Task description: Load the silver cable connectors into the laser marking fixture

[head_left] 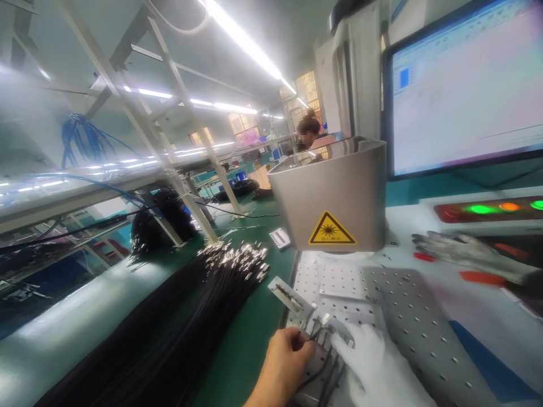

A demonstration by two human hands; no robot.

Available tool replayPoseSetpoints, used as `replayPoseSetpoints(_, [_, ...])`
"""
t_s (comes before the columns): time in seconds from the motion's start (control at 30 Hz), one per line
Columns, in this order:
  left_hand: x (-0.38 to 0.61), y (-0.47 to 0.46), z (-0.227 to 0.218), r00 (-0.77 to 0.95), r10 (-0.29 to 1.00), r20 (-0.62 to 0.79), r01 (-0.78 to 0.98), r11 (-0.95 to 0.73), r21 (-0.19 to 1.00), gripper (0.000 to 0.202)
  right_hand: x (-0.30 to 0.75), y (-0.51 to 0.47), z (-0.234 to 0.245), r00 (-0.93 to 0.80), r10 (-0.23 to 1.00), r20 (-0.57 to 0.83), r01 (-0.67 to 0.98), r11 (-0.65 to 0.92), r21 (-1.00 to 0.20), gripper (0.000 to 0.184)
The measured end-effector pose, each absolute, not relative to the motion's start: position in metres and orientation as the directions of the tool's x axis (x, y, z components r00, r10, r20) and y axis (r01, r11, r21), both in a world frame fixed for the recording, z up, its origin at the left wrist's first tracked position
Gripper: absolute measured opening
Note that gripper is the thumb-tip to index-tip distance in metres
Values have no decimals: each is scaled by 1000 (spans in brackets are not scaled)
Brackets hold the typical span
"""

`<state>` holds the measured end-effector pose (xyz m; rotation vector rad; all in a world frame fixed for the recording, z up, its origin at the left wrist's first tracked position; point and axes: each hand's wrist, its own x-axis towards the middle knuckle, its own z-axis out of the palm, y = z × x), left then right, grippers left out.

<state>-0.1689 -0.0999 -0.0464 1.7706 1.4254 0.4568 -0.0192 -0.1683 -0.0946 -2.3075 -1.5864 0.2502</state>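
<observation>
Bare, my left hand [289,357] is closed in a pinch on a thin black cable [314,334]. My right hand [375,364], in a white glove, is curled round several black cables [332,370] right beside it. Small metal connectors [326,320] on the cable ends stick up between the two hands, slightly blurred. Just beyond them lies a metal fixture block [291,297] with a slot, at the edge of the perforated metal plate [424,333]. The right fingertips are partly hidden among the cable ends.
A grey metal housing [331,192] with a laser warning sign stands behind the plate. Left lies a large bundle of black cables [169,322] with metal ends on a green table. A glove [458,251], lit buttons [479,209] and a monitor [466,96] are right; a person [311,131] sits beyond.
</observation>
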Motion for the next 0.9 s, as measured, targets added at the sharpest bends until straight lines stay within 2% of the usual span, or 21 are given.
replayPoseSetpoints(0.03, [-168,-100,-45,287,929,-235,646,-7,763,17,-18,-170,-89,378,926,5,875,-355,-329,56])
replayPoseSetpoints(0.13, [-164,-101,-44,257,914,-313,634,84,768,16,-9,-173,-87,204,976,76,946,-177,-270,56])
replayPoseSetpoints(0.2, [-163,-100,-44,248,910,-331,624,111,774,17,-1,-173,-91,158,983,90,958,-131,-257,58])
replayPoseSetpoints(0.3, [-165,-100,-44,264,901,-344,637,105,764,19,-1,-171,-84,215,976,-17,939,-212,-270,60])
replayPoseSetpoints(0.4, [-168,-100,-44,290,912,-291,671,23,741,17,-13,-171,-59,283,941,-188,888,-331,-320,61])
replayPoseSetpoints(0.47, [-169,-100,-44,286,919,-270,698,-7,716,15,-21,-172,-46,328,910,-253,848,-402,-346,63])
replayPoseSetpoints(0.6, [-165,-103,-38,244,921,-304,740,26,672,12,-28,-177,-45,320,927,-196,831,-374,-412,61])
replayPoseSetpoints(0.77, [-163,-104,-38,250,923,-291,765,-5,644,9,-30,-179,-54,369,927,-65,866,-369,-338,65])
replayPoseSetpoints(0.9, [-163,-105,-42,267,930,-254,782,-55,620,9,-21,-176,-47,246,949,-199,861,-308,-404,66])
